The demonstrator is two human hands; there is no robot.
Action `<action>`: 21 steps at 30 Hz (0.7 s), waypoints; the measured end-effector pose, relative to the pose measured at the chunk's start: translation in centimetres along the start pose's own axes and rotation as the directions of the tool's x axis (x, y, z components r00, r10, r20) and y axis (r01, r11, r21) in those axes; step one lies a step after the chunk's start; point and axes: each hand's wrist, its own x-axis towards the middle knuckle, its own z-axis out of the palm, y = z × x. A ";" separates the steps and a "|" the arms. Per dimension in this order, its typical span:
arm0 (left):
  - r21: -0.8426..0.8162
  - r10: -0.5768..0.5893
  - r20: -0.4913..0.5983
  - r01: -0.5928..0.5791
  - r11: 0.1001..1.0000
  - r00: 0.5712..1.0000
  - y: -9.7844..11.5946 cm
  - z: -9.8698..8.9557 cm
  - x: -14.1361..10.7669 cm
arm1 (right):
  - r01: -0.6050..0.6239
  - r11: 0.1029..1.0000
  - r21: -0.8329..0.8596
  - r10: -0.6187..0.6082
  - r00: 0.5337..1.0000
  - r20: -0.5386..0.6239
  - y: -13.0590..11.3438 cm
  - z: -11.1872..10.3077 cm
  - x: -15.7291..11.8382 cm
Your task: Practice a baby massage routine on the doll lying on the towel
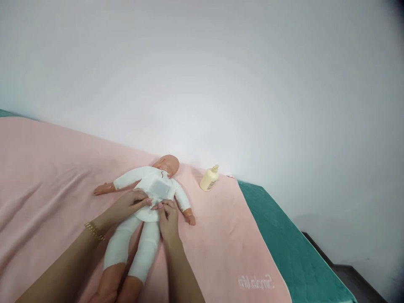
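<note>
Left hand (134, 203) and right hand (168, 215) pinch white cloth top (149, 215) at waist of tan plastic-looking baby doll (160, 189), pink plush blanket (221, 235) under it. Cloth likely soft, light: take hem. Bare limbs probably stiff, slick: hold clothed torso.

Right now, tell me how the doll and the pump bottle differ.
The doll lies stretched out, while the pump bottle stands. The doll is much larger than the pump bottle. The doll is brown in white clothing; the pump bottle is pale yellow with dark lettering. The left hand and right hand are at the doll; neither touches the pump bottle. Both rest on the pink blanket.
</note>
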 end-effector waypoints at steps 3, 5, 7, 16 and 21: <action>-0.013 -0.052 0.034 0.052 0.999 0.998 -0.6 0.5 0.0 | -0.038 0.998 -0.044 0.039 0.999 0.019 0.4 0.5 0.0; -0.012 -0.062 0.026 0.062 0.998 0.998 -0.6 0.6 0.0 | -0.058 0.997 -0.060 0.060 0.998 0.027 0.3 0.6 0.1; -0.044 -0.051 0.006 0.051 0.998 0.999 -0.5 0.6 -0.2 | -0.058 0.997 -0.048 0.059 0.998 0.023 0.0 0.5 0.0; -0.104 0.000 -0.232 -0.024 0.994 0.973 -1.8 1.3 -0.6 | 0.026 1.000 -0.006 -0.026 0.997 -0.069 -0.3 0.1 -0.1; -0.065 -0.051 -0.116 0.043 0.997 0.992 -2.5 1.4 -0.1 | -0.037 0.999 -0.039 0.036 0.999 -0.028 -0.1 0.5 0.0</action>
